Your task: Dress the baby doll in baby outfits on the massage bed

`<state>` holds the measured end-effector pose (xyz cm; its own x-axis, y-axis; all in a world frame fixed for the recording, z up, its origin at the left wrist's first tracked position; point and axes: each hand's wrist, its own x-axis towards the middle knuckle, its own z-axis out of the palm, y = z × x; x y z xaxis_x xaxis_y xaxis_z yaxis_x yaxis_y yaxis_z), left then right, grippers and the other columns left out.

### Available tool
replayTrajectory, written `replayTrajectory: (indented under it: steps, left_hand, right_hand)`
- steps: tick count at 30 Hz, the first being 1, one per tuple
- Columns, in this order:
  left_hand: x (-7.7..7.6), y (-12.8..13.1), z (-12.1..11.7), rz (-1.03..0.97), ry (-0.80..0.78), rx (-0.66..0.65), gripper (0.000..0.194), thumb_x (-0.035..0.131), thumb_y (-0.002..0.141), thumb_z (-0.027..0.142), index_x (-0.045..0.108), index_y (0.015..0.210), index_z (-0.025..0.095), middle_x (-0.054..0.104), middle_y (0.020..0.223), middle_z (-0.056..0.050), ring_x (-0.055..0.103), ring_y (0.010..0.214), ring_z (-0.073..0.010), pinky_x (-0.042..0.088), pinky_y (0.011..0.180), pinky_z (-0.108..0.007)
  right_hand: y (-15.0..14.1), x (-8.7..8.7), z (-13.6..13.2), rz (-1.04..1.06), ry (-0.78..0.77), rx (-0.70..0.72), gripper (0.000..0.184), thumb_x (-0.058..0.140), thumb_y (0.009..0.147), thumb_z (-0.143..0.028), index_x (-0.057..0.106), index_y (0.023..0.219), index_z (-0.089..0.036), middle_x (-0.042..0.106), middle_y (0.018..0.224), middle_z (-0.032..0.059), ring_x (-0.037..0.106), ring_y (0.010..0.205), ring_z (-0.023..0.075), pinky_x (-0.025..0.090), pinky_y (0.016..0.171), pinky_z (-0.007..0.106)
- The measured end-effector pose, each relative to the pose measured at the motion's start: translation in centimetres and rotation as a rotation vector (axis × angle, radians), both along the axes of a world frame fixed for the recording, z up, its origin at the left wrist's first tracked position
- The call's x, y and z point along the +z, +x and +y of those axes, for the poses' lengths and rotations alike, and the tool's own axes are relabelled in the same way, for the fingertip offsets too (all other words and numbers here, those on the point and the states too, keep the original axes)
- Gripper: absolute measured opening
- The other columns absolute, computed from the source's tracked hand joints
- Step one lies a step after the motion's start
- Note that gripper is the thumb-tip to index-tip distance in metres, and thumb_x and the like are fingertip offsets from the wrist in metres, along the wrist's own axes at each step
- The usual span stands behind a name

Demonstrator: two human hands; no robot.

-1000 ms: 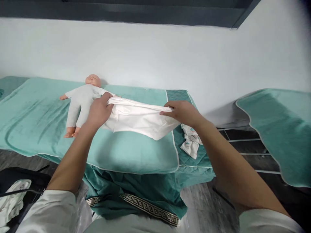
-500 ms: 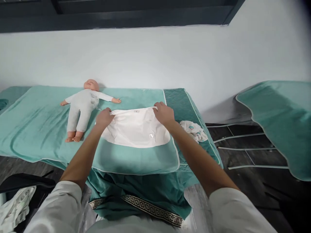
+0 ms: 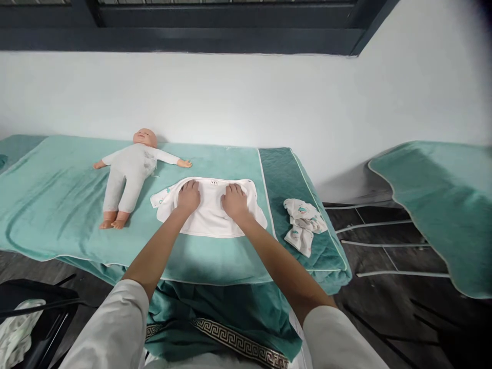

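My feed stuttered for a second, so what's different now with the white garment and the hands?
The white garment, held up by both hands before, has come down and lies spread on the green cover. The left hand and right hand have let go of its edge and moved inward onto it. Unchanged: the doll and printed cloth bundle.

From my station I count two hands: one left hand (image 3: 189, 196) and one right hand (image 3: 234, 201), with two pale sleeves (image 3: 111, 323). I register one doll (image 3: 129, 164), one white garment (image 3: 211, 205) and one patterned cloth bundle (image 3: 305, 223); I cannot count the pieces within the bundle. I also count four pale bars (image 3: 403, 274) and one bed (image 3: 230, 266).
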<state>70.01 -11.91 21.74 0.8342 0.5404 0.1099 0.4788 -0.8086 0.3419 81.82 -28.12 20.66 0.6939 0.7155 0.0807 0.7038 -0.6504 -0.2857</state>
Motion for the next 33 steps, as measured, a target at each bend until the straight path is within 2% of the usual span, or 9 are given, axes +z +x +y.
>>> replayTrajectory:
  steps: [4,9,12,14,18,21,24,28,33]
  left_hand:
    - [0.6,0.9,-0.8,-0.069,-0.032,0.066,0.061,0.042,0.096,0.019,0.042,0.157,0.016,0.044,0.163,-0.016,0.039,0.152,-0.0324,0.038,0.122,-0.051]
    - [0.8,2.8,-2.1,-0.081,-0.139,0.104,0.064,0.042,0.096,0.024,0.039,0.160,0.017,0.038,0.168,-0.016,0.033,0.155,-0.0374,0.037,0.120,-0.063]
    - [0.3,3.7,-1.9,-0.071,-0.148,0.122,0.065,0.040,0.097,0.025,0.037,0.161,0.015,0.033,0.170,-0.017,0.028,0.157,-0.0395,0.035,0.120,-0.064]
    - [-0.2,3.8,-1.5,-0.087,-0.136,0.147,0.065,0.040,0.097,0.025,0.035,0.162,0.013,0.032,0.170,-0.017,0.029,0.157,-0.0390,0.034,0.122,-0.061]
    - [-0.9,3.4,-0.9,-0.076,-0.092,0.149,0.067,0.039,0.099,0.028,0.031,0.164,0.016,0.031,0.171,-0.016,0.031,0.156,-0.0401,0.036,0.121,-0.060]
    - [-1.3,3.1,-1.1,-0.038,-0.066,0.118,0.069,0.039,0.100,0.033,0.027,0.167,0.022,0.032,0.171,-0.015,0.032,0.155,-0.0408,0.036,0.119,-0.062]
    - [-1.3,3.3,-1.7,-0.015,-0.056,0.095,0.067,0.038,0.102,0.038,0.027,0.167,0.022,0.033,0.170,-0.016,0.031,0.154,-0.0420,0.037,0.118,-0.065]
    - [-0.8,4.7,-1.6,0.022,-0.014,0.135,0.068,0.035,0.103,0.045,0.027,0.167,0.023,0.033,0.169,-0.018,0.035,0.151,-0.0451,0.043,0.110,-0.068]
    - [-1.5,6.0,-0.4,0.079,0.074,0.202,0.068,0.033,0.104,0.050,0.026,0.167,0.025,0.038,0.167,-0.016,0.039,0.150,-0.0414,0.047,0.110,-0.063]
  right_hand:
    - [0.8,-0.1,0.5,-0.009,0.011,-0.100,0.051,0.045,0.099,-0.024,0.049,0.145,-0.004,0.032,0.166,0.0228,0.027,0.155,0.0357,0.025,0.125,0.055]
    - [1.3,0.0,3.1,0.087,0.033,-0.275,0.055,0.038,0.091,-0.006,0.049,0.144,-0.003,0.025,0.168,0.0277,0.021,0.158,0.0406,0.020,0.124,0.065]
    - [1.0,-0.2,5.0,0.163,0.108,-0.315,0.057,0.038,0.087,-0.003,0.049,0.143,0.000,0.020,0.168,0.0304,0.018,0.160,0.0395,0.025,0.125,0.059]
    - [0.7,-0.5,5.7,0.176,0.160,-0.331,0.059,0.037,0.088,-0.003,0.047,0.146,-0.001,0.018,0.169,0.0284,0.019,0.160,0.0358,0.028,0.125,0.053]
    - [1.0,-1.2,4.7,0.065,0.216,-0.253,0.058,0.032,0.096,-0.010,0.043,0.153,-0.008,0.016,0.173,0.0187,0.024,0.159,0.0309,0.033,0.124,0.045]
    - [2.3,-1.3,2.8,-0.023,0.183,-0.157,0.055,0.031,0.101,-0.017,0.045,0.154,-0.010,0.024,0.172,0.0137,0.028,0.156,0.0303,0.031,0.125,0.044]
    - [3.6,-1.0,1.7,-0.055,0.132,-0.124,0.055,0.032,0.103,-0.021,0.045,0.155,-0.009,0.030,0.170,0.0133,0.031,0.154,0.0304,0.028,0.127,0.043]
    - [4.3,-1.1,2.5,-0.037,0.122,-0.095,0.060,0.036,0.104,-0.025,0.035,0.161,-0.009,0.014,0.174,0.0144,0.024,0.158,0.0328,0.028,0.127,0.045]
    - [4.5,-2.5,4.1,0.046,0.139,-0.076,0.066,0.040,0.105,-0.033,0.028,0.164,-0.007,0.006,0.175,0.0158,0.018,0.160,0.0342,0.027,0.129,0.047]
